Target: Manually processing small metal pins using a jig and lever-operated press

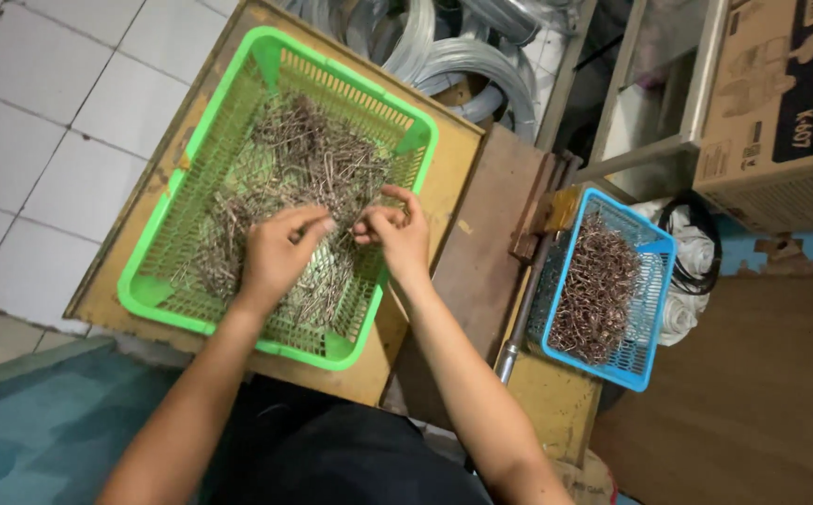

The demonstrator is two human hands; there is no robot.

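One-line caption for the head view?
Both hands, left and right, pick through metal pins in a green basket.

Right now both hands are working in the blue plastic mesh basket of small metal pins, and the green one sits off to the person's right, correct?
Colours are swapped. The head view shows the left hand and right hand in the green plastic mesh basket of small metal pins; the blue plastic mesh basket sits off to the person's right.

Two baskets, one green (159, 290), one blue (654, 271); two hands; one cardboard box (781, 112)
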